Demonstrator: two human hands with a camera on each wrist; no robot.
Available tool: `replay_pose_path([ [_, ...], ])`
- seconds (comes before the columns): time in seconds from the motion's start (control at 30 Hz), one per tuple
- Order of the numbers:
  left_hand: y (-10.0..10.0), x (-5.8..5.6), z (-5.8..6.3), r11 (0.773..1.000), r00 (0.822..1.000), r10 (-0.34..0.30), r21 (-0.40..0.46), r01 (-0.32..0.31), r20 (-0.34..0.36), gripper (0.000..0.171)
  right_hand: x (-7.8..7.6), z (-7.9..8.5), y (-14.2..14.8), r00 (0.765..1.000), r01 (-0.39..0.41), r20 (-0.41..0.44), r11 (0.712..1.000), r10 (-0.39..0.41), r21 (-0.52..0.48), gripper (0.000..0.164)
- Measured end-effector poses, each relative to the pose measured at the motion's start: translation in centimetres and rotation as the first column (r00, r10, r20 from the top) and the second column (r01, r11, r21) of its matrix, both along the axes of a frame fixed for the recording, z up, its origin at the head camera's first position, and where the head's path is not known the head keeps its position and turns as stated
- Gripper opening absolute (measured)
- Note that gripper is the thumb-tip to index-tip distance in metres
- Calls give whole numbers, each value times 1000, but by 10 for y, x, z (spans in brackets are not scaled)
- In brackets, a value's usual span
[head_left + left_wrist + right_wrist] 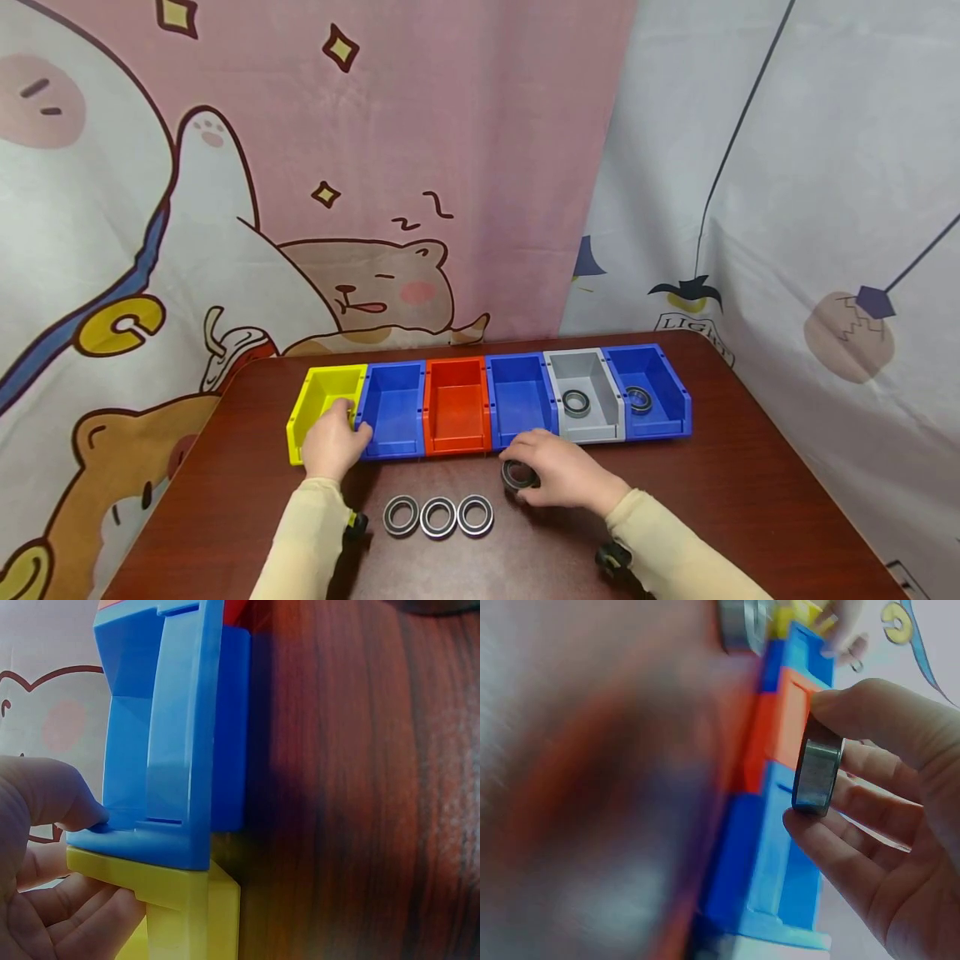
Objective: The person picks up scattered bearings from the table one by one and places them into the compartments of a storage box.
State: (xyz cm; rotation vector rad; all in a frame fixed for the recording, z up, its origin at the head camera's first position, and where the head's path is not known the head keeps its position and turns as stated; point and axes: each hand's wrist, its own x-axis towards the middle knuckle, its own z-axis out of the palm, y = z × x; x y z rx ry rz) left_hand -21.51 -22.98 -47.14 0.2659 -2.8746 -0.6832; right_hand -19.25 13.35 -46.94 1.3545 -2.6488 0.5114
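Observation:
My right hand (558,471) pinches a ball bearing (517,475) between thumb and fingers, just in front of the second blue bin (520,400). In the right wrist view that bearing (817,776) stands edge-on, off the table. At the left end of the bin row, my left hand (333,442) grips the adjoining side walls of the yellow bin (300,417) and the first blue bin (393,412). Its thumb is on the blue side, its other fingers on the yellow side, as the left wrist view shows. Three more bearings (438,518) lie in a row on the table between my hands.
A red bin (457,408) sits between the two blue ones. To the right, a grey bin (592,429) and another blue bin (660,429) each hold one bearing. The brown table (750,500) ends at patterned curtains (525,167) behind and beside it.

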Motion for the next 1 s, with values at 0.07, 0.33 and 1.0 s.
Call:
replay_pose_path([
  [0.07,0,0,0,1000,1000,0,0,0,0,51,-5,8,2,1000,26,13,1000,-26,-16,46],
  [0.33,-1,-1,1,1000,1000,0,1,0,2,51,-32,27,5,991,134,17,990,-133,-41,48],
  [1.0,0,0,0,1000,1000,10,-3,-10,-6,50,-77,24,-12,957,291,-13,953,-291,84,44],
])
